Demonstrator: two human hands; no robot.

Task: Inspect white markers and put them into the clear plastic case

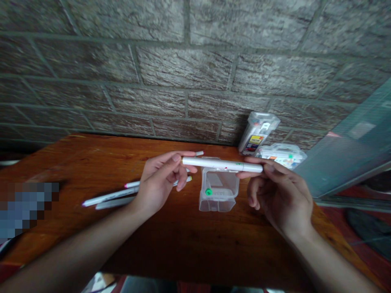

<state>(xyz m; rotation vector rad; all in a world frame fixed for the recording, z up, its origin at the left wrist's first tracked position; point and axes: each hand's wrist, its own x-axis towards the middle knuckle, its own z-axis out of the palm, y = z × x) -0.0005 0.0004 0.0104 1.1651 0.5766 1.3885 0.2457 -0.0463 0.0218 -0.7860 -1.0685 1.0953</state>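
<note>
Between my two hands a white marker (214,163) is held level above the table. The fingertips of my left hand (160,179) pinch its left end, which shows a yellowish tip. My right hand (282,191) grips the capped right end between thumb and fingers. Below the marker a clear plastic case (218,199) with a green round button sits on the wood. Several more markers (111,196) lie beside and behind my left hand, some with purple, pink or yellow ends; my hand partly hides them.
The wooden table (91,158) stands against a grey brick wall (198,69). At its back right are an upright clear case of pens (256,134) and a clear handled case (281,154). A glassy panel (351,134) rises at the right. Something pixelated (29,207) lies at the left.
</note>
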